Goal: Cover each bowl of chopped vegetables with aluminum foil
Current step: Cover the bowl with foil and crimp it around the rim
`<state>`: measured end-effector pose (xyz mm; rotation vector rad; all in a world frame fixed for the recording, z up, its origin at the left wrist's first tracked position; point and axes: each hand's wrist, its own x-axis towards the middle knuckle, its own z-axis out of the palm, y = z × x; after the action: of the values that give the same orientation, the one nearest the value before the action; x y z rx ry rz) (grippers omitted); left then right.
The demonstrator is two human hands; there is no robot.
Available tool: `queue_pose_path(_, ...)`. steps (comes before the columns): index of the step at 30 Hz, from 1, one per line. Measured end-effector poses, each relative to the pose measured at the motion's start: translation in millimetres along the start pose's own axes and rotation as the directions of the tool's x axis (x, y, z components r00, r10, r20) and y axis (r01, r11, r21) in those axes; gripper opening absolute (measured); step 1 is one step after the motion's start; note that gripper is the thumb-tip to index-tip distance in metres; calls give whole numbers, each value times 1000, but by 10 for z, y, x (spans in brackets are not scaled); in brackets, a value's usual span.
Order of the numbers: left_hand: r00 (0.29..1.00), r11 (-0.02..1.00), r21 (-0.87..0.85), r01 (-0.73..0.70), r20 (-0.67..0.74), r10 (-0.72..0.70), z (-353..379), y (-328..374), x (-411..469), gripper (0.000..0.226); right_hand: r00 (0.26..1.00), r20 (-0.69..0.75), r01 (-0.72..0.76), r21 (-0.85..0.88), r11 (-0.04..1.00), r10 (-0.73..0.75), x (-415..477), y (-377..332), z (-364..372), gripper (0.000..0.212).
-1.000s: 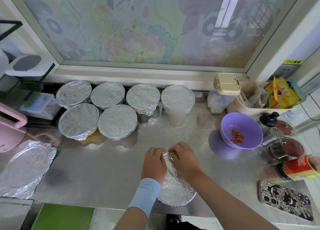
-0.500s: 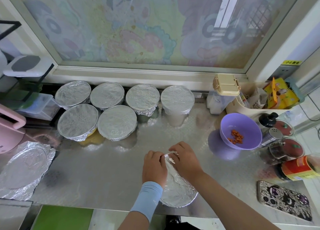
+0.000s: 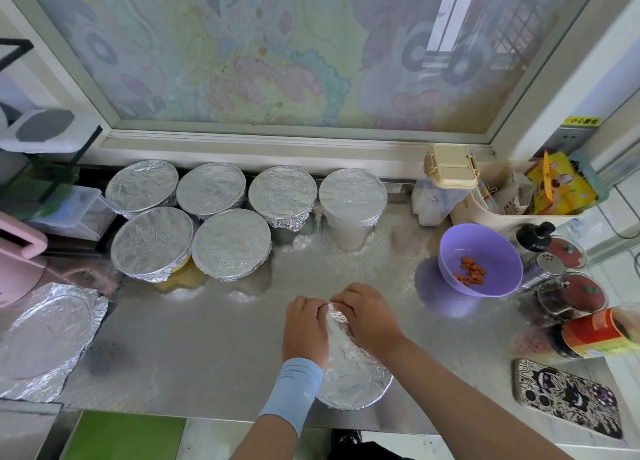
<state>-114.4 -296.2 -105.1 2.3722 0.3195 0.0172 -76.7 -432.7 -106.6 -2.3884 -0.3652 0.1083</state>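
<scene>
A bowl under a sheet of aluminum foil [image 3: 353, 373] stands near the front edge of the steel counter [image 3: 207, 338]. My left hand [image 3: 304, 324] and my right hand [image 3: 367, 316] lie side by side on its far rim, fingers curled over the foil edge and pinching it down. Several foil-covered bowls [image 3: 230, 243] stand in two rows at the back left. An uncovered purple bowl [image 3: 479, 258] with orange vegetable cubes sits to the right. A shaped foil sheet [image 3: 45, 335] lies loose at the far left.
A phone [image 3: 568, 395] lies at the front right. Jars [image 3: 595, 333], a shaker and a black-capped bottle crowd the right edge. A beige tray [image 3: 485, 206] with packets and a lidded container [image 3: 450, 161] stand at the back right. A pink object [image 3: 17, 269] sits at the left.
Both hands have crept slightly toward me along the foil's far rim and keep pinching it. Nothing else moved.
</scene>
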Motion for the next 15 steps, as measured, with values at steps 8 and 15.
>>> queue_pose_path(8, 1000, 1000, -16, 18, 11, -18, -108, 44, 123, 23, 996, -27, -84, 29, 996, 84, 99, -61, 58, 15)
queue_pose_path(15, 999, 990, -139, -10, 39, 15, -67, -56, 185, 13, 972, 24, -234, 215, 948, 234, 103, -78, -2, 9)
